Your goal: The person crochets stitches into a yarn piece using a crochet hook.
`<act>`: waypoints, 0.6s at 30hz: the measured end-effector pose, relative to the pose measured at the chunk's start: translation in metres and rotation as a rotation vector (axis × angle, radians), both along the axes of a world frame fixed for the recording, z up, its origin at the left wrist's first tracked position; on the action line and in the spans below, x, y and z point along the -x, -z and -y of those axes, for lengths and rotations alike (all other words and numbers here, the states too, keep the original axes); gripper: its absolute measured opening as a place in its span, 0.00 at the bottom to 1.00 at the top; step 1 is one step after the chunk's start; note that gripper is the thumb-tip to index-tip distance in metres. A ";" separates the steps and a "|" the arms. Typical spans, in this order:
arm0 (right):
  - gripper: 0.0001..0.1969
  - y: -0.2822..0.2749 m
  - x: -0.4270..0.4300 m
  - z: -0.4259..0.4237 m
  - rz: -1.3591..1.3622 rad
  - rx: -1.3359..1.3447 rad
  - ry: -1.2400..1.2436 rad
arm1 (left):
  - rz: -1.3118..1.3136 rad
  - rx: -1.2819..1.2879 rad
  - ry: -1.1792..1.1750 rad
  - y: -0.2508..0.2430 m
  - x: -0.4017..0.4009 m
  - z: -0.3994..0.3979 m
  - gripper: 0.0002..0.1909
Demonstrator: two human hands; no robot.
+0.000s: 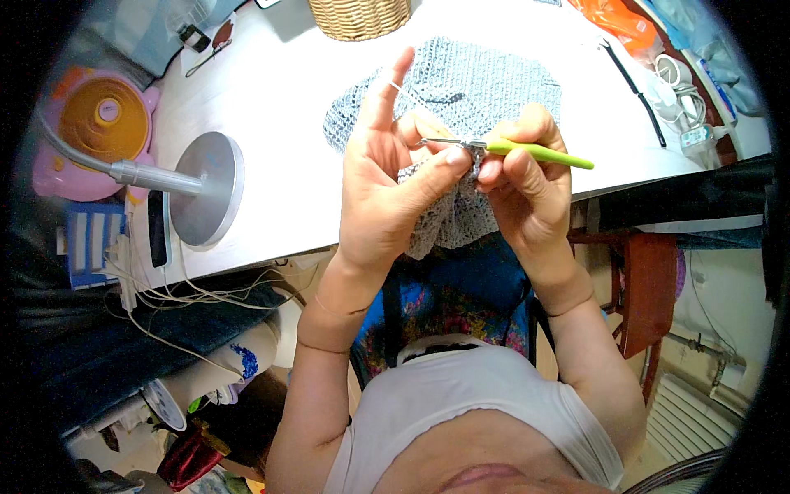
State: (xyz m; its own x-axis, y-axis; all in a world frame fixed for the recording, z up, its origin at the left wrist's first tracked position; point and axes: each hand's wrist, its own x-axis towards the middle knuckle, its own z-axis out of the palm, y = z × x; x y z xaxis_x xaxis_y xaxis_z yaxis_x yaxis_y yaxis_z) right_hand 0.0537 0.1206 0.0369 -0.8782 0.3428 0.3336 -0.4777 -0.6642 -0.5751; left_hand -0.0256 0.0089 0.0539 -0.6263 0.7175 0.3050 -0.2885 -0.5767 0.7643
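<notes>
My right hand (534,163) grips a crochet hook (543,152) by its lime-green handle. The metal shaft points left, with loops of grey-blue yarn around it. Between the thumb and fingers of my left hand (389,167), the edge of the crocheted piece (453,216) is pinched close to the hook. A strand of yarn (404,92) runs over my raised left index finger down to the hook. Part of the crocheted fabric (494,80) spreads on the white table beyond my hands; another part hangs over the front edge towards my lap.
A lamp with a round grey base (210,188) stands on the table (284,148) at left, beside a phone (158,228). A wicker basket (361,15) is at the back. At right lie a black strap-like item (636,92), a coiled cable (690,105) and a clear bottle (697,145).
</notes>
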 end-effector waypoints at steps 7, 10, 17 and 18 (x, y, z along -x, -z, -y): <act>0.11 -0.014 0.011 -0.006 -0.199 -1.030 0.948 | -1.031 0.088 -0.864 -0.022 -0.007 -0.013 0.40; 0.13 -0.028 0.023 -0.002 -0.308 -0.856 0.939 | -1.057 -0.026 -0.860 -0.034 -0.006 -0.024 0.39; 0.13 -0.048 0.035 0.007 -0.211 -0.070 0.436 | -0.188 -0.017 -0.256 -0.052 0.012 -0.022 0.37; 0.13 -0.049 0.035 0.006 -0.167 -0.003 0.371 | -0.182 -0.014 -0.257 -0.052 0.016 -0.023 0.37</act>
State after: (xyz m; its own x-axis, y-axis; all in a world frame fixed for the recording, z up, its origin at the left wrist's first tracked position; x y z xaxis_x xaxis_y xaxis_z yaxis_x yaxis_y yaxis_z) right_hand 0.0185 0.1145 0.0864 -0.6290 0.6251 0.4622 -0.7714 -0.4279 -0.4710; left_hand -0.0413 0.0314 0.1055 -0.7210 0.5375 0.4373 0.0091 -0.6237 0.7816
